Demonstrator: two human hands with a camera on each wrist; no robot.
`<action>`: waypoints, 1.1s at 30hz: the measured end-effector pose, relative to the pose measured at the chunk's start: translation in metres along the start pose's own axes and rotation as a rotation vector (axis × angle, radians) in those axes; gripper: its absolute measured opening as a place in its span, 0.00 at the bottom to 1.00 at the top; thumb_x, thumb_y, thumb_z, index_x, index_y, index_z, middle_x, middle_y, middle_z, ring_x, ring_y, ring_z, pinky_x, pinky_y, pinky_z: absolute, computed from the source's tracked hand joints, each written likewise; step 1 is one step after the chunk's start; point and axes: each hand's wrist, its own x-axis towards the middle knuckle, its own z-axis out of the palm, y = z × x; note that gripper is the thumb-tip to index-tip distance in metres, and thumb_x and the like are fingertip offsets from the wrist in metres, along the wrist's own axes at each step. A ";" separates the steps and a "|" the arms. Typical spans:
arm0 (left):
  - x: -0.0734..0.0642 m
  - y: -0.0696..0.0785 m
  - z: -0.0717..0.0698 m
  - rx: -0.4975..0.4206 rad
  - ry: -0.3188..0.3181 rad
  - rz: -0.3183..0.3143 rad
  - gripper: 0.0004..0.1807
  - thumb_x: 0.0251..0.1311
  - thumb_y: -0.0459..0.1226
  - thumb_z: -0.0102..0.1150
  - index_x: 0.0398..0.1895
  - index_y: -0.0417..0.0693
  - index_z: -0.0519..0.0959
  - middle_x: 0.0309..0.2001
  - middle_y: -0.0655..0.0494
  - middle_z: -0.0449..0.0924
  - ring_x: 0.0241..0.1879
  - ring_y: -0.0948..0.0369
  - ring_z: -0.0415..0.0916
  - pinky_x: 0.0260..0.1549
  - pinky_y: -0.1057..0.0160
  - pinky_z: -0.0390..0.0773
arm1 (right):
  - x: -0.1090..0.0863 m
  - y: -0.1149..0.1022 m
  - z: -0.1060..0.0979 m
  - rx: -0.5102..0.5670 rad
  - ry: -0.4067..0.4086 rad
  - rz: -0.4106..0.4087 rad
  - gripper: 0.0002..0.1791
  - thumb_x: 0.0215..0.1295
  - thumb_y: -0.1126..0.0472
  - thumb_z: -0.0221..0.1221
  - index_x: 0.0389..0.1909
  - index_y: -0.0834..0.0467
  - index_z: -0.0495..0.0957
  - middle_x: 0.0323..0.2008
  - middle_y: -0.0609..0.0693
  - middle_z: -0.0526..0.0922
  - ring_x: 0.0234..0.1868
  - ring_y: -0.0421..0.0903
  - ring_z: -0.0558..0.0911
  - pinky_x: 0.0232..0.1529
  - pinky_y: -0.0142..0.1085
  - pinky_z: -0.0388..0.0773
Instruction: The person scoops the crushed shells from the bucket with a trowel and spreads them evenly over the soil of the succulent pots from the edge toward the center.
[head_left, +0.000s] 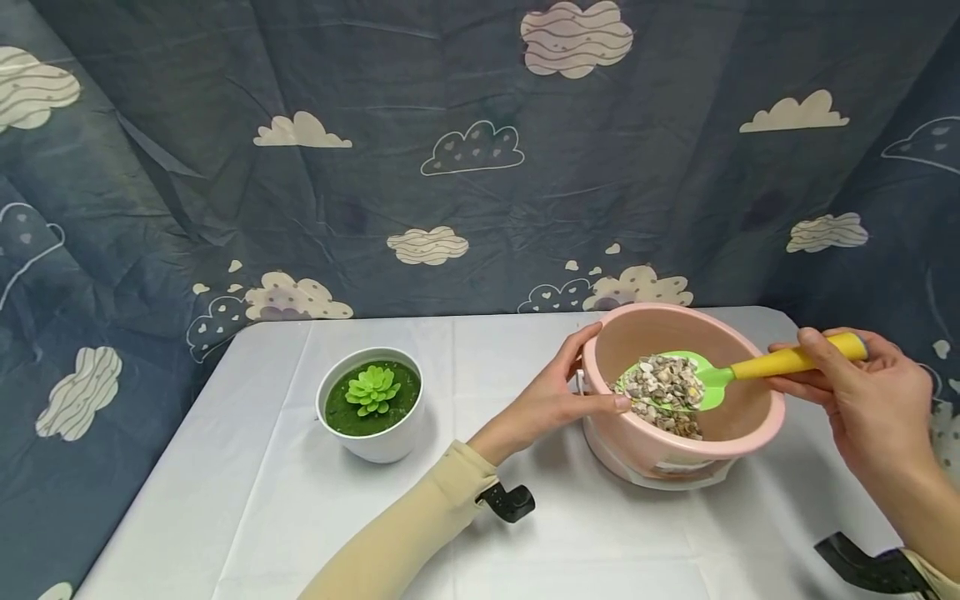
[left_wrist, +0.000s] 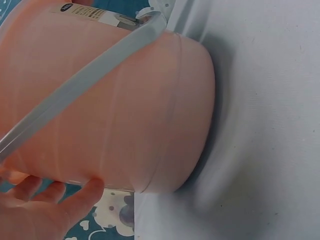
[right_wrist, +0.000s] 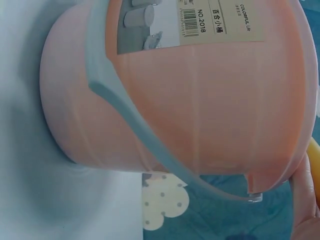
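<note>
A pink plastic bucket [head_left: 626, 446] stands upright on the right of the table, its grey carrying handle [left_wrist: 80, 87] hanging down its front. My left hand [head_left: 543, 404] grips the bucket's left side, thumb at the rim and fingers along the outer wall. With my right hand [head_left: 873, 387] I hold the yellow handle of a toy shovel [head_left: 776, 363]. Its green blade is over the bucket's mouth, heaped with small mixed stones [head_left: 662, 382]. More stones show below the blade inside the bucket. In the right wrist view, part of my right hand [right_wrist: 304, 200] appears by the rim.
Left of the bucket is a white pot [head_left: 378, 448] with a green succulent [head_left: 372, 390] on dark green fill. A white cloth [head_left: 285, 500] covers the table. Behind it hangs a dark blue curtain [head_left: 360, 200] with cloud prints. The bucket carries a printed label [right_wrist: 215, 25].
</note>
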 end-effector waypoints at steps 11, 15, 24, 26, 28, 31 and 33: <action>-0.001 0.004 -0.004 0.065 -0.017 -0.027 0.51 0.51 0.45 0.73 0.76 0.69 0.53 0.72 0.69 0.55 0.67 0.65 0.61 0.54 0.64 0.71 | -0.005 0.005 0.003 0.059 0.050 -0.051 0.18 0.61 0.72 0.63 0.48 0.67 0.66 0.38 0.56 0.86 0.33 0.49 0.87 0.25 0.39 0.80; -0.002 0.006 -0.007 0.077 -0.021 -0.033 0.50 0.52 0.47 0.72 0.75 0.70 0.54 0.72 0.72 0.54 0.68 0.67 0.59 0.54 0.64 0.71 | -0.006 0.005 0.003 0.061 0.064 -0.057 0.18 0.61 0.71 0.63 0.47 0.67 0.66 0.38 0.56 0.86 0.33 0.48 0.87 0.26 0.39 0.80; -0.009 0.009 -0.016 0.152 0.002 0.012 0.47 0.53 0.49 0.70 0.74 0.67 0.54 0.72 0.71 0.54 0.70 0.65 0.56 0.62 0.57 0.65 | -0.008 0.003 0.006 0.086 0.074 -0.091 0.14 0.62 0.72 0.62 0.44 0.68 0.68 0.37 0.57 0.86 0.32 0.50 0.87 0.25 0.39 0.79; -0.011 0.011 -0.018 0.175 0.012 0.012 0.48 0.53 0.49 0.71 0.74 0.67 0.54 0.73 0.72 0.53 0.71 0.64 0.55 0.63 0.55 0.64 | -0.009 0.002 0.007 0.102 0.086 -0.093 0.14 0.62 0.73 0.62 0.44 0.68 0.68 0.38 0.58 0.86 0.32 0.50 0.87 0.25 0.39 0.79; -0.013 0.014 -0.020 0.201 0.023 0.018 0.48 0.53 0.50 0.71 0.74 0.67 0.54 0.73 0.72 0.53 0.71 0.64 0.54 0.64 0.54 0.63 | -0.010 0.001 0.008 0.114 0.100 -0.090 0.14 0.62 0.73 0.62 0.45 0.67 0.69 0.38 0.58 0.85 0.32 0.50 0.87 0.25 0.39 0.80; -0.016 0.019 -0.024 0.243 0.037 0.025 0.48 0.53 0.50 0.72 0.75 0.65 0.55 0.72 0.71 0.54 0.71 0.65 0.53 0.65 0.52 0.62 | -0.011 -0.001 0.011 0.116 0.108 -0.081 0.14 0.62 0.72 0.62 0.45 0.66 0.68 0.39 0.57 0.84 0.33 0.50 0.87 0.25 0.39 0.80; -0.018 0.021 -0.026 0.278 0.045 0.018 0.49 0.53 0.51 0.71 0.75 0.64 0.54 0.73 0.70 0.54 0.71 0.67 0.53 0.65 0.52 0.61 | -0.011 -0.002 0.013 0.113 0.109 -0.076 0.15 0.62 0.72 0.62 0.46 0.66 0.68 0.39 0.57 0.84 0.33 0.49 0.87 0.25 0.39 0.80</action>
